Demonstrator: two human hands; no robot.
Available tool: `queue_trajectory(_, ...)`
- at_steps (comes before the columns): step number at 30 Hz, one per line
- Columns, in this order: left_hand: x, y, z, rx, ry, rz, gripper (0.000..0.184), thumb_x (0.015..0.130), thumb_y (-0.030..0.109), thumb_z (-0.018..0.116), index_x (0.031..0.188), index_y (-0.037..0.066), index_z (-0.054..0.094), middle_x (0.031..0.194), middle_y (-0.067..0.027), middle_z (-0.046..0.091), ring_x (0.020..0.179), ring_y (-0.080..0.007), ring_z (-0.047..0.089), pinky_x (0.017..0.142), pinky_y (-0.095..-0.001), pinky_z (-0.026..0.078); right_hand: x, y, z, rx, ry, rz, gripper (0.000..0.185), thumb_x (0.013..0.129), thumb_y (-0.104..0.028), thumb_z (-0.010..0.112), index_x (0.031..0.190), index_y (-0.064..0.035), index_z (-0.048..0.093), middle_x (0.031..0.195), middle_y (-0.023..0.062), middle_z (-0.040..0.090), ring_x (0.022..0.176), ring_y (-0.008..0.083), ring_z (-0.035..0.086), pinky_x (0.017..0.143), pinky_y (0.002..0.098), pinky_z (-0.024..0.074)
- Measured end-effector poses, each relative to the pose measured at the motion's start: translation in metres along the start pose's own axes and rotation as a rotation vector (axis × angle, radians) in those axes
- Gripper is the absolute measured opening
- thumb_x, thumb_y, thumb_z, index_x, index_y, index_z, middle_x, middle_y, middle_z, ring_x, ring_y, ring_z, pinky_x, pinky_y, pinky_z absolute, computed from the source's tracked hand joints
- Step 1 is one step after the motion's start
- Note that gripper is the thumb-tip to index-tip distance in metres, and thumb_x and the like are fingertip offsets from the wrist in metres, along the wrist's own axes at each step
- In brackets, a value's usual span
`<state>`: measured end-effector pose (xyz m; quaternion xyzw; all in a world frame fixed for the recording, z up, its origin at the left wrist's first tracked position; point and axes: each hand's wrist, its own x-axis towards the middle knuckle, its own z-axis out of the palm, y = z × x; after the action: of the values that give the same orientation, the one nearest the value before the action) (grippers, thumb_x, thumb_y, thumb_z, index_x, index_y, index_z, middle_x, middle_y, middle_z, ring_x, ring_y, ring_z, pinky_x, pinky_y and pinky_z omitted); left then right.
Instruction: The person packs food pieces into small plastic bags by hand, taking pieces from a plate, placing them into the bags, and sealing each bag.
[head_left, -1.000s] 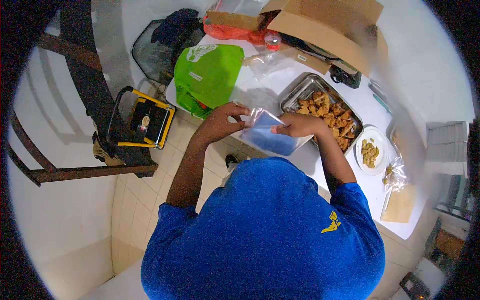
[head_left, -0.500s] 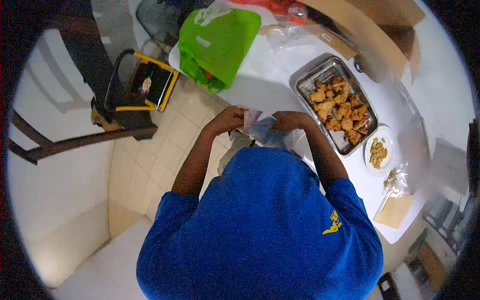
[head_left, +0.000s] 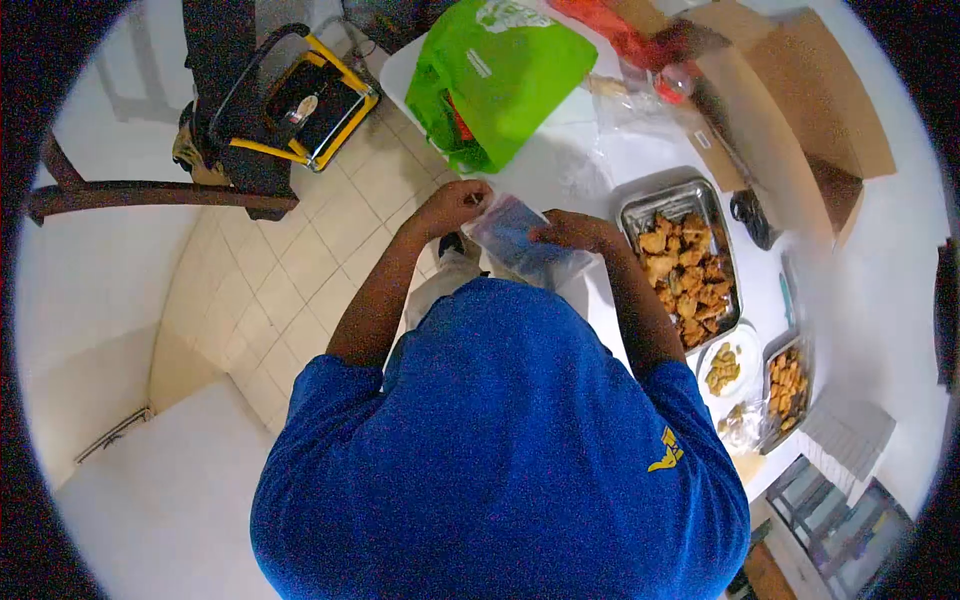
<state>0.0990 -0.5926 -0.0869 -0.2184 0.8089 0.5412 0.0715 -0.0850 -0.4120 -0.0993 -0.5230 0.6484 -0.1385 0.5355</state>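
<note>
Between my hands, in front of my body, is a clear plastic bag (head_left: pixel 520 238) that looks bluish against the shirt. My left hand (head_left: pixel 460 205) pinches its upper left corner. On its right edge, my right hand (head_left: pixel 570 231) grips it with the thumb on top. Just right of my right hand stands a metal tray (head_left: pixel 629 213) holding browned food pieces (head_left: pixel 685 280). Beyond my left hand lies a green bag (head_left: pixel 510 75) on the white table (head_left: pixel 570 150).
A white plate (head_left: pixel 745 345) with small pieces and a second tray (head_left: pixel 775 435) of food are at the right. Cardboard boxes (head_left: pixel 820 110) and a clear bottle (head_left: pixel 674 82) stand at the back. A yellow-framed object (head_left: pixel 300 105) is on the floor at left.
The view has turned, so the table contents appear shifted and the second tray shows more fully. The plastic bag, bunched half a second ago, is spread flatter between my hands.
</note>
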Motion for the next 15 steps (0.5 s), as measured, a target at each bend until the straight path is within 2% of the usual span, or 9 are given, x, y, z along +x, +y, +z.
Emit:
queue_trajectory(2,0.0,0.007,-0.003,0.212,0.038,0.151,0.019,0.079,0.014,0.059,0.092,0.001,0.059,0.085,-0.0126,0.061,0.078,-0.0237,0.059,0.073,-0.035,0.048,0.006,-0.001,-0.011,0.048,-0.086,-0.004,0.057,0.084,-0.046,0.056,0.118,-0.0003,0.052,0.111,0.0167,0.06,0.099,0.0242,0.057,0.087,0.0365,0.0429)
queue_trajectory(3,0.001,0.007,-0.002,0.157,0.029,0.154,0.017,0.078,0.014,0.059,0.089,0.001,0.058,0.082,-0.0136,0.06,0.077,-0.0246,0.06,0.073,-0.036,0.048,0.005,-0.007,-0.016,0.077,-0.128,-0.004,0.056,0.084,-0.045,0.056,0.117,-0.0002,0.053,0.11,0.0163,0.061,0.098,0.0237,0.057,0.086,0.0364,0.0434)
queue_trajectory(5,0.005,0.005,-0.001,0.05,0.002,0.161,0.015,0.075,0.014,0.059,0.084,0.001,0.057,0.077,-0.0155,0.06,0.076,-0.0266,0.06,0.072,-0.0379,0.048,-0.001,-0.028,-0.027,-0.076,-0.055,0.063,0.053,0.085,-0.044,0.055,0.116,-0.0002,0.054,0.109,0.0152,0.061,0.097,0.0223,0.058,0.084,0.0363,0.0441)
queue_trajectory(6,0.006,0.011,-0.007,0.119,-0.047,0.129,0.014,0.074,0.013,0.059,0.081,0.001,0.056,0.075,-0.0154,0.059,0.074,-0.0268,0.059,0.071,-0.0383,0.047,-0.002,-0.033,-0.03,-0.148,-0.016,0.099,0.052,0.085,-0.043,0.055,0.115,-0.0002,0.055,0.109,0.0146,0.062,0.096,0.0216,0.058,0.083,0.0362,0.0444)
queue_trajectory(8,0.011,0.024,-0.021,0.264,-0.149,0.072,0.011,0.072,0.011,0.057,0.076,0.001,0.055,0.07,-0.0152,0.058,0.07,-0.027,0.058,0.068,-0.039,0.046,0.014,-0.016,-0.031,-0.024,-0.107,0.087,0.049,0.086,-0.042,0.055,0.113,-0.0008,0.056,0.108,0.0148,0.062,0.096,0.0218,0.058,0.083,0.0366,0.0446)
queue_trajectory(9,0.015,0.025,-0.022,0.24,-0.123,0.076,0.009,0.07,0.009,0.057,0.075,0.001,0.056,0.069,-0.0124,0.059,0.067,-0.0235,0.058,0.066,-0.037,0.046,0.018,-0.012,-0.032,0.039,-0.15,0.08,0.048,0.086,-0.041,0.055,0.113,-0.0011,0.056,0.108,0.0148,0.062,0.096,0.022,0.058,0.083,0.0368,0.0447)
queue_trajectory(11,0.022,0.027,-0.023,0.194,-0.077,0.081,0.006,0.068,0.005,0.057,0.072,0.0,0.058,0.066,-0.0068,0.061,0.063,-0.0166,0.056,0.062,-0.0328,0.045,0.022,-0.004,-0.032,0.0,-0.079,0.03,0.048,0.086,-0.042,0.055,0.112,-0.0016,0.056,0.108,0.0159,0.061,0.097,0.0235,0.058,0.082,0.0373,0.0449)
queue_trajectory(15,0.025,0.041,-0.029,0.011,0.029,-0.02,0.002,0.065,0.002,0.057,0.068,0.002,0.057,0.064,-0.0018,0.057,0.06,-0.0127,0.052,0.058,-0.0287,0.043,0.011,-0.019,-0.041,-0.039,-0.015,0.037,0.049,0.086,-0.043,0.055,0.112,-0.0015,0.056,0.108,0.0179,0.061,0.098,0.0265,0.058,0.083,0.0382,0.0449)
